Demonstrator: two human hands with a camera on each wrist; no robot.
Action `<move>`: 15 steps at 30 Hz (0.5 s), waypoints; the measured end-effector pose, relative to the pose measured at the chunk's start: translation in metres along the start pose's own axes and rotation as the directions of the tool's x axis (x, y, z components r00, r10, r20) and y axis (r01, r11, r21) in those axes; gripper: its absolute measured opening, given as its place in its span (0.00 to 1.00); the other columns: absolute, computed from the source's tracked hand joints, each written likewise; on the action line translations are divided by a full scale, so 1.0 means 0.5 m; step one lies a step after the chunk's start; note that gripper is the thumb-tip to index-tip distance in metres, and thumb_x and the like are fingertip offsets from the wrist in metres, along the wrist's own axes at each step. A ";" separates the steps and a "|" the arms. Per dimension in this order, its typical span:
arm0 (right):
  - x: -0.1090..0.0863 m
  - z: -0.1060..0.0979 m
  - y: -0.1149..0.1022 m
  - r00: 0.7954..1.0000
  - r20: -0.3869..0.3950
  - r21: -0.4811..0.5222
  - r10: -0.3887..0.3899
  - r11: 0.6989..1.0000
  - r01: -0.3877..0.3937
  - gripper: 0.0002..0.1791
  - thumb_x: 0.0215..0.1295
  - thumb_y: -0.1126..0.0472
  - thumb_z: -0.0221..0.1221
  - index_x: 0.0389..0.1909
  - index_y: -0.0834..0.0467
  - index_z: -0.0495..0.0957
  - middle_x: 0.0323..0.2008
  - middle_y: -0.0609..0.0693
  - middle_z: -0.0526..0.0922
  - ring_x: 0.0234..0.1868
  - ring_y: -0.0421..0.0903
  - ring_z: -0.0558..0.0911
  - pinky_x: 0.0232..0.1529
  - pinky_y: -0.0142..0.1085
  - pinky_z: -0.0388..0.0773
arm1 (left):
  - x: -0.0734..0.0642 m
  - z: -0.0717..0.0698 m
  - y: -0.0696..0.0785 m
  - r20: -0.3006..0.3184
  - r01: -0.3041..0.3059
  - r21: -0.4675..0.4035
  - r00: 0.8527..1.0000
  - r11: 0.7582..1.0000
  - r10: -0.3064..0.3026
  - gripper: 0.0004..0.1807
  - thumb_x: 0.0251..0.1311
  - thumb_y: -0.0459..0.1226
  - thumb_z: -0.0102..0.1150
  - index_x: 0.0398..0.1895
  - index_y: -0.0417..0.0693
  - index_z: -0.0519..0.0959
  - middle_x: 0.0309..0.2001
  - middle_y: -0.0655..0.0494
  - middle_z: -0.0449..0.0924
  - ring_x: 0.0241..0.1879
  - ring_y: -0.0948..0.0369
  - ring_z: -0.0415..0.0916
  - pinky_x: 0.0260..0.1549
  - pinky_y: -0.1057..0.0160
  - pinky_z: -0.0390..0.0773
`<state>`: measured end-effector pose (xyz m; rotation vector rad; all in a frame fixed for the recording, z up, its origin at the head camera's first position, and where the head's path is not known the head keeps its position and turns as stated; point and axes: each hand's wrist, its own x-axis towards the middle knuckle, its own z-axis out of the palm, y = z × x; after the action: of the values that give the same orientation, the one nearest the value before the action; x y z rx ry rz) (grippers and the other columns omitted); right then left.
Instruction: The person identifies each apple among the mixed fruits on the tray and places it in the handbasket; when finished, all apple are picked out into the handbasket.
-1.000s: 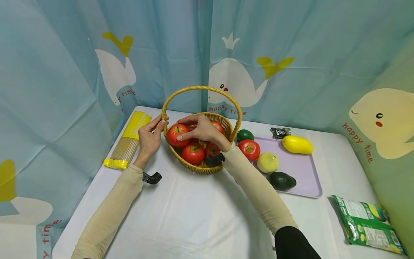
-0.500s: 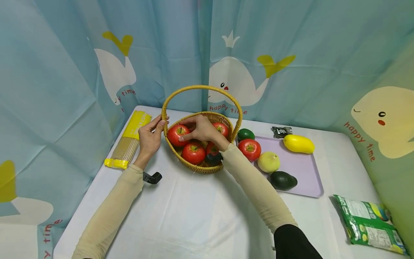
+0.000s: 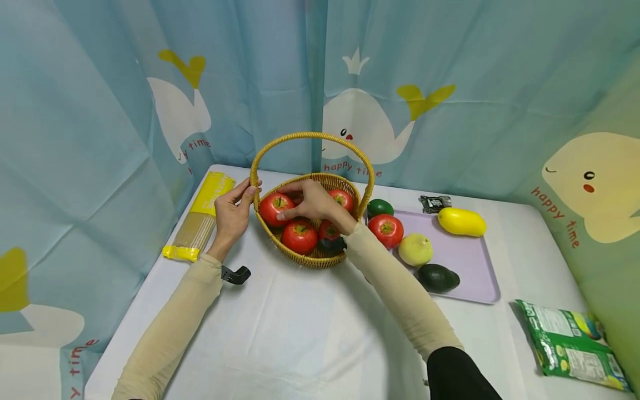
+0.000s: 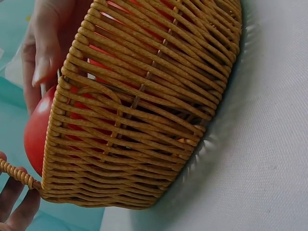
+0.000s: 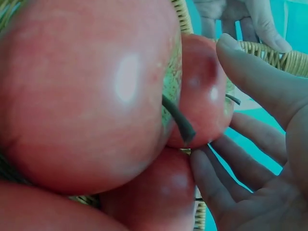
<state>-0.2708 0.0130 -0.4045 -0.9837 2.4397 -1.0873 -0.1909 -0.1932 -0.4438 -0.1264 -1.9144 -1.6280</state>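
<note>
A yellow wicker basket (image 3: 300, 261) with a tall hooped handle (image 3: 312, 135) stands on the table, several red apples inside. My left hand (image 3: 231, 222) pinches the foot of the handle at its left end. Over the basket, my right hand (image 3: 315, 197) holds the leftmost apple (image 3: 270, 211), thumb on the near side and fingers on the far side. That apple (image 5: 202, 91) also shows between thumb and fingers in the right wrist view, behind a large apple (image 5: 86, 96). In front lies another apple (image 3: 299, 238); my right wrist partly covers others.
A pasta packet (image 3: 200, 216) lies left of the basket. To the right, a lilac tray (image 3: 470, 272) bears a red apple (image 3: 386, 230), a pale yellow-green fruit (image 3: 415, 250), an avocado (image 3: 437, 278) and a yellow fruit (image 3: 462, 222). A green snack bag (image 3: 572, 344) lies far right.
My right hand and the leftmost apple have shifted very slightly, and more of the back apple shows beside the hand. My left hand has stayed on the handle.
</note>
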 end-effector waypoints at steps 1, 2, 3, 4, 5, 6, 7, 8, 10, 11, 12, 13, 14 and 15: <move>-0.005 -0.002 0.000 1.000 0.000 -0.003 -0.002 1.000 0.002 0.36 0.58 0.50 0.80 0.67 0.55 0.82 0.63 0.51 0.86 0.62 0.48 0.83 0.68 0.44 0.81 | -0.001 0.001 0.009 0.001 -0.001 -0.001 1.000 1.000 0.001 0.16 0.74 0.27 0.60 0.61 0.28 0.82 0.52 0.28 0.86 0.45 0.73 0.86 0.49 0.79 0.83; -0.011 -0.005 -0.002 1.000 0.001 -0.001 -0.004 1.000 0.004 0.36 0.58 0.50 0.80 0.68 0.55 0.82 0.64 0.51 0.85 0.63 0.48 0.82 0.69 0.44 0.80 | -0.003 0.002 0.018 0.003 -0.003 -0.001 1.000 1.000 0.003 0.16 0.74 0.26 0.60 0.61 0.27 0.82 0.52 0.28 0.86 0.45 0.71 0.87 0.49 0.79 0.83; -0.018 -0.008 -0.003 1.000 0.002 0.009 -0.010 1.000 0.010 0.36 0.58 0.50 0.80 0.67 0.55 0.82 0.64 0.51 0.85 0.64 0.48 0.81 0.70 0.44 0.79 | -0.004 0.002 0.027 0.004 -0.004 -0.004 1.000 1.000 0.004 0.16 0.74 0.26 0.60 0.61 0.27 0.82 0.52 0.28 0.86 0.45 0.70 0.87 0.48 0.78 0.84; -0.024 -0.011 -0.004 1.000 0.000 0.022 -0.020 1.000 0.020 0.35 0.59 0.51 0.80 0.67 0.55 0.82 0.64 0.51 0.85 0.65 0.49 0.81 0.70 0.45 0.79 | -0.005 0.002 0.034 0.005 -0.005 -0.006 1.000 1.000 0.005 0.16 0.74 0.26 0.60 0.61 0.27 0.82 0.52 0.29 0.87 0.45 0.68 0.88 0.48 0.78 0.84; -0.031 -0.014 -0.006 1.000 -0.003 0.036 -0.028 0.999 0.028 0.35 0.59 0.51 0.79 0.67 0.55 0.83 0.64 0.51 0.85 0.66 0.49 0.81 0.70 0.46 0.79 | -0.006 0.002 0.040 0.004 -0.007 -0.003 1.000 1.000 0.007 0.16 0.74 0.26 0.60 0.61 0.27 0.82 0.52 0.29 0.87 0.45 0.68 0.88 0.47 0.78 0.85; -0.039 -0.018 -0.007 0.999 -0.005 0.049 -0.039 0.998 0.039 0.34 0.59 0.52 0.79 0.66 0.56 0.83 0.64 0.51 0.85 0.67 0.50 0.81 0.71 0.47 0.79 | -0.006 0.002 0.043 0.002 -0.007 -0.004 1.000 1.000 0.007 0.16 0.74 0.26 0.60 0.60 0.27 0.82 0.51 0.29 0.87 0.45 0.67 0.88 0.47 0.77 0.85; -0.047 -0.021 -0.008 0.999 -0.006 0.063 -0.049 0.997 0.050 0.33 0.60 0.53 0.79 0.66 0.57 0.83 0.64 0.52 0.86 0.67 0.51 0.81 0.70 0.48 0.79 | -0.007 0.003 0.046 -0.001 -0.007 0.000 1.000 1.000 0.007 0.16 0.74 0.26 0.60 0.60 0.27 0.82 0.51 0.29 0.87 0.45 0.67 0.88 0.47 0.78 0.85; -0.056 -0.025 -0.009 0.998 -0.005 0.082 -0.056 0.995 0.057 0.33 0.60 0.54 0.79 0.66 0.57 0.83 0.64 0.53 0.86 0.67 0.52 0.81 0.70 0.49 0.80 | -0.007 0.003 0.047 -0.002 -0.006 0.000 1.000 1.000 0.006 0.16 0.74 0.26 0.60 0.60 0.27 0.82 0.51 0.29 0.87 0.45 0.68 0.88 0.46 0.78 0.85; -0.074 -0.033 -0.009 0.997 -0.006 0.093 -0.072 0.993 0.072 0.32 0.60 0.54 0.79 0.66 0.57 0.83 0.64 0.54 0.86 0.67 0.52 0.81 0.70 0.50 0.80 | -0.007 0.003 0.046 -0.002 -0.002 0.002 1.000 1.000 0.002 0.16 0.74 0.26 0.60 0.60 0.27 0.82 0.51 0.29 0.87 0.44 0.71 0.87 0.47 0.78 0.84; -0.084 -0.038 -0.010 0.997 -0.004 0.096 -0.074 0.993 0.074 0.32 0.61 0.54 0.79 0.66 0.57 0.83 0.64 0.54 0.86 0.68 0.52 0.80 0.69 0.51 0.80 | -0.007 0.003 0.046 -0.002 0.000 -0.002 1.000 1.000 0.000 0.16 0.74 0.26 0.60 0.60 0.26 0.82 0.51 0.28 0.86 0.44 0.72 0.86 0.47 0.78 0.84; -0.093 -0.042 -0.010 0.997 -0.002 0.101 -0.079 0.992 0.079 0.33 0.61 0.54 0.78 0.66 0.57 0.83 0.64 0.55 0.85 0.68 0.52 0.80 0.69 0.52 0.80 | -0.007 0.003 0.045 0.000 0.004 -0.008 1.000 1.000 -0.004 0.16 0.73 0.25 0.60 0.60 0.26 0.82 0.51 0.28 0.86 0.44 0.73 0.86 0.47 0.78 0.84; -0.103 -0.047 -0.009 0.997 0.001 0.115 -0.078 0.990 0.078 0.33 0.61 0.54 0.78 0.66 0.58 0.83 0.64 0.56 0.85 0.68 0.52 0.80 0.69 0.53 0.80 | -0.007 0.002 0.044 0.002 0.008 -0.017 1.000 1.000 -0.008 0.16 0.73 0.25 0.59 0.60 0.26 0.81 0.52 0.27 0.86 0.44 0.73 0.86 0.47 0.78 0.84; -0.112 -0.051 -0.008 0.997 0.000 0.121 -0.080 0.990 0.079 0.33 0.61 0.54 0.78 0.67 0.58 0.82 0.65 0.56 0.85 0.68 0.52 0.80 0.69 0.54 0.80 | -0.007 0.002 0.044 0.005 0.011 -0.029 1.000 1.000 -0.010 0.16 0.73 0.25 0.59 0.61 0.25 0.81 0.52 0.27 0.85 0.44 0.74 0.87 0.48 0.77 0.85; -0.120 -0.056 -0.006 0.997 0.000 0.133 -0.083 0.988 0.083 0.33 0.61 0.55 0.78 0.67 0.58 0.82 0.65 0.57 0.85 0.69 0.53 0.80 0.70 0.55 0.79 | -0.007 0.002 0.043 0.008 0.013 -0.039 1.000 0.999 -0.013 0.16 0.73 0.25 0.59 0.61 0.24 0.81 0.52 0.26 0.85 0.44 0.74 0.87 0.48 0.76 0.85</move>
<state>-0.2400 0.0681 -0.3839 -1.0519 2.3065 -1.2547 -0.1790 -0.1861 -0.4270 -0.1369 -1.8936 -1.6763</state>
